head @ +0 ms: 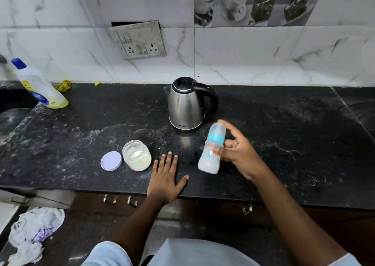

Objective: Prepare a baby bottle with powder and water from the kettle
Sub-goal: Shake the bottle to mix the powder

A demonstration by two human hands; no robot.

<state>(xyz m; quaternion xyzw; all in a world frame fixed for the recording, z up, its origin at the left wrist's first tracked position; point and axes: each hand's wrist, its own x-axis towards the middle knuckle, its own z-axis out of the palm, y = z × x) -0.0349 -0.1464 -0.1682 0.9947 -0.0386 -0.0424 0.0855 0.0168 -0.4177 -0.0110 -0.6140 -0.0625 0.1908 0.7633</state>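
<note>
Right grip [239,156] curled round capped bottle [207,162], tilted, contents milky. Left grip [166,174] flat, bench [284,144] front edge. Filling judged done; jar [137,155] uncapped.

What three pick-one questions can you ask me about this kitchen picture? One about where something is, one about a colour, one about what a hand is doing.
1. Where is the purple lid?
A. On the counter, just left of the powder jar
B. On top of the powder jar
C. On the floor

2. What colour is the baby bottle collar?
A. Red
B. Turquoise
C. Yellow

3. What is the left hand doing?
A. Making a fist in the air
B. Holding the purple lid
C. Resting flat on the counter

Answers:
1 A: the lid lies on the black counter beside the open jar.
2 B: a turquoise ring sits under the bottle's clear cap.
3 C: its fingers lie straight on the counter, while the right hand holds the tilted bottle.
</note>
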